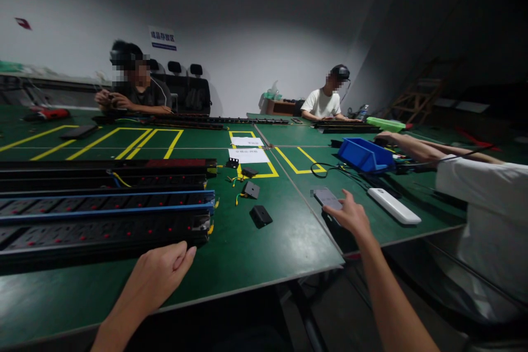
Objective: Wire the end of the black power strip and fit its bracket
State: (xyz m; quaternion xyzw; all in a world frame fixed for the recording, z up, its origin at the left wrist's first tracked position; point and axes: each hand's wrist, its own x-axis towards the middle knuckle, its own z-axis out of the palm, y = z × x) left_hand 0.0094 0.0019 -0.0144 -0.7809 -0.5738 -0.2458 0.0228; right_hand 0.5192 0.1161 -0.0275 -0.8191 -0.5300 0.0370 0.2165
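Note:
My left hand rests in a loose fist by the table's near edge, beside the ends of the long black power strips. Nothing shows in its fingers. On the right, my right hand grips a smartphone by its near end, thumb across the screen side. Between my hands lie small black end caps, some with short yellow-green wires. A blue-edged power strip lies among the others at left.
A white power bank and a blue bin stand right, near a person's arm. Two people sit across the green table. White paper labels lie in yellow-taped outlines. A red power tool is far left.

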